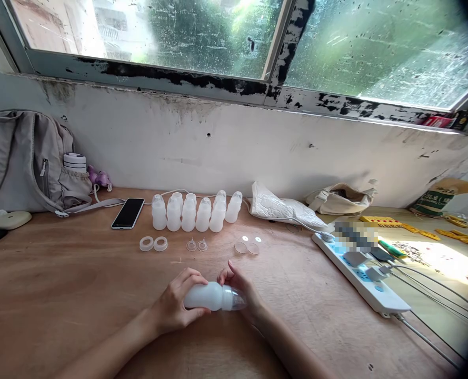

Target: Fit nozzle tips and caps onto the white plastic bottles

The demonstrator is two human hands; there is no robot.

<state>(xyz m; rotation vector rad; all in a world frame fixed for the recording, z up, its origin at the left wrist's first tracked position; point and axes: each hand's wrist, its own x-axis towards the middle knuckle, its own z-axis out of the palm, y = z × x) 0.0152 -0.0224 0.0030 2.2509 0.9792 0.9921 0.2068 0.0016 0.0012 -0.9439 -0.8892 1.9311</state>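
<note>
A frosted white bottle [208,297] with a clear cap [237,299] lies sideways above the wooden table. My left hand [182,297] is wrapped round the bottle's base end. Beside the clear cap is my right hand [244,289], its palm near the tip and its thumb raised; its other fingers are partly curled and partly hidden behind the cap. Further back are two white rings [146,243], two clear nipple-shaped pieces [191,244], two clear discs [240,247] and two small white dots [245,239]. Several similar bottles [188,213] stand behind them.
A phone [128,213] and a grey backpack [32,158] are at the left. A white padded bag [285,208] and a beige pouch [341,200] lie by the wall. On the right, a power strip [364,279] has trailing cables, with yellow pieces [380,221] beyond.
</note>
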